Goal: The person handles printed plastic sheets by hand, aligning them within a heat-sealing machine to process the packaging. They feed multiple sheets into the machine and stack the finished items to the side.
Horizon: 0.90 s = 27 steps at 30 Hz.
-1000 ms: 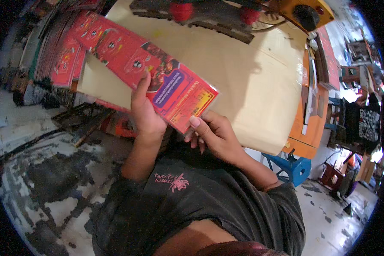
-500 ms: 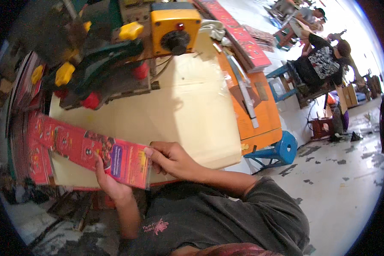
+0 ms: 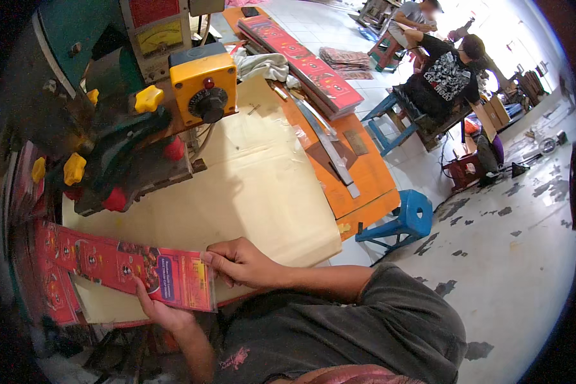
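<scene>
A long strip of red printed plastic packaging (image 3: 102, 259) lies slantwise over the near left part of the work table, its right end lifted toward me. My right hand (image 3: 242, 261) pinches the upper corner of that end between thumb and fingers. Lower down, my left hand (image 3: 166, 312) grips the near edge, thumb on top and its other fingers mostly hidden beneath. More red printed packaging (image 3: 61, 294) lies under the strip's left end. Beyond the strip stands a machine with yellow star-shaped knobs (image 3: 75, 169) and red round knobs (image 3: 114, 199).
A yellow control box (image 3: 201, 83) with a black dial stands on the table's cream covering (image 3: 269, 192). Right of it, an orange table (image 3: 381, 182) bears a metal ruler-like bar (image 3: 333, 160) and stacked red packaging (image 3: 301, 61). A blue stool (image 3: 409, 217) stands nearby. Two people sit farther off.
The view has shifted, so the machine and table appear lower and farther left. Both hands keep their hold on the strip, with little visible change in their grip.
</scene>
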{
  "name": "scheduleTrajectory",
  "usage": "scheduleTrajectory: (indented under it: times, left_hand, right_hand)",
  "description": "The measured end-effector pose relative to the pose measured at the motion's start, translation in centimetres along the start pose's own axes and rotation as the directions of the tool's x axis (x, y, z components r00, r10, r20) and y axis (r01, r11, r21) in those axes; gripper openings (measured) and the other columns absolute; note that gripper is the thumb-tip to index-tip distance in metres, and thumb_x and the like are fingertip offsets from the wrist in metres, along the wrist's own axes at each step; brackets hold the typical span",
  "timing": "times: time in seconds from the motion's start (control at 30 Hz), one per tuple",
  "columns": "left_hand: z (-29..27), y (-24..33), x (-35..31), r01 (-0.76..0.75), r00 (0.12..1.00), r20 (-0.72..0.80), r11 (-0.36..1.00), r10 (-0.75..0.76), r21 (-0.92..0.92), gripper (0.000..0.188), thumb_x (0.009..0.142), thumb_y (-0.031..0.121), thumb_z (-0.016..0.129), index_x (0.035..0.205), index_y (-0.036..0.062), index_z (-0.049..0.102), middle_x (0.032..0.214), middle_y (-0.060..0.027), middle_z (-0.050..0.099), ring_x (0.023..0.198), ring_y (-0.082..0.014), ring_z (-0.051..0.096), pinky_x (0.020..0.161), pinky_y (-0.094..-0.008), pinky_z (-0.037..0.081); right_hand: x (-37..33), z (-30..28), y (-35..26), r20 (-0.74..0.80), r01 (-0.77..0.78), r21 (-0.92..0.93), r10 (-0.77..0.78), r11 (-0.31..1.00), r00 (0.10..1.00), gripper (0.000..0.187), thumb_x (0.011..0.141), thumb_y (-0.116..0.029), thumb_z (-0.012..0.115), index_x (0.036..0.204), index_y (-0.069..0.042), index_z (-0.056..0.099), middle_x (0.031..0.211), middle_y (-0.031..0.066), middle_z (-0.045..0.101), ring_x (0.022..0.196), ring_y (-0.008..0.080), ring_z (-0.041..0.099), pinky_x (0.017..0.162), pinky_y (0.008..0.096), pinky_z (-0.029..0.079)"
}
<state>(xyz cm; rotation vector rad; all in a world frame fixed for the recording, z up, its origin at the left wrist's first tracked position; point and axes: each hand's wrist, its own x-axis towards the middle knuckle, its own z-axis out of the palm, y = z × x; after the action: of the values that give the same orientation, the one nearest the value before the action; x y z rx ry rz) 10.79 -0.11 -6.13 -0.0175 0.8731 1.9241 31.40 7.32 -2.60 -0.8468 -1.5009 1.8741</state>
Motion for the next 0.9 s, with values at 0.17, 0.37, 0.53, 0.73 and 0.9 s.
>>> scheduleTrajectory:
  times: [0.17, 0.37, 0.53, 0.73, 0.9]
  left_hand:
    - [0.4, -0.1, 0.0, -0.008, 0.998, 0.066, 1.0, 0.008, -0.007, 0.057, 0.107, 0.042, 0.055, 0.148, 0.0024, 0.05, 0.142, -0.0136, 0.061, 0.128, -0.0293, 0.06, 0.112, -0.0489, 0.046]
    - [-1.4, 0.1, 0.6, 0.075, 0.99, 0.126, 0.996, -0.068, -0.053, 0.058, 0.105, 0.041, 0.058, 0.15, 0.0049, 0.049, 0.147, -0.0132, 0.059, 0.134, -0.0313, 0.058, 0.117, -0.0514, 0.044]
    - [-0.8, -0.1, 0.5, 0.001, 0.998, 0.063, 1.0, -0.002, 0.008, 0.06, 0.104, 0.043, 0.059, 0.15, 0.0046, 0.05, 0.146, -0.0137, 0.06, 0.132, -0.0324, 0.059, 0.115, -0.0521, 0.045]
    - [-1.4, -0.2, 0.8, -0.01, 1.0, -0.012, 0.999, 0.01, 0.037, 0.066, 0.102, 0.05, 0.061, 0.149, 0.0054, 0.05, 0.143, -0.0144, 0.061, 0.129, -0.0332, 0.061, 0.112, -0.0525, 0.049]
    - [0.4, -0.5, 0.0, -0.052, 0.998, -0.033, 0.992, 0.056, 0.115, 0.057, 0.105, 0.045, 0.058, 0.144, 0.005, 0.052, 0.137, -0.0117, 0.061, 0.124, -0.0261, 0.061, 0.107, -0.0452, 0.049]
  right_hand:
    - [-0.1, -0.1, 0.3, 0.02, -0.01, -0.035, 0.011, 0.999, 1.0, 0.048, 0.113, -0.04, 0.051, 0.087, -0.001, 0.064, 0.07, 0.0003, 0.061, 0.056, 0.0086, 0.057, 0.052, 0.0274, 0.047]
    - [0.0, 0.0, 0.6, 0.016, 0.029, -0.022, -0.028, 0.999, 0.999, 0.047, 0.112, -0.039, 0.052, 0.088, -0.001, 0.063, 0.071, 0.0003, 0.061, 0.059, 0.0082, 0.058, 0.054, 0.0275, 0.048]
    - [-0.1, 0.0, 0.3, 0.056, 0.084, -0.085, -0.079, 0.993, 0.995, 0.044, 0.112, -0.037, 0.054, 0.088, -0.001, 0.063, 0.071, 0.0012, 0.062, 0.062, 0.0086, 0.061, 0.057, 0.0283, 0.049]
    - [-0.2, 0.1, 0.3, 0.117, 0.211, -0.225, -0.189, 0.951, 0.975, 0.042, 0.11, -0.034, 0.057, 0.088, 0.001, 0.066, 0.068, 0.005, 0.064, 0.062, 0.0137, 0.063, 0.059, 0.034, 0.049]
    - [-0.2, -0.1, 0.9, 0.167, 0.332, -0.365, -0.29, 0.87, 0.942, 0.042, 0.109, -0.033, 0.058, 0.087, 0.001, 0.067, 0.066, 0.0103, 0.065, 0.06, 0.0212, 0.065, 0.061, 0.0373, 0.05]
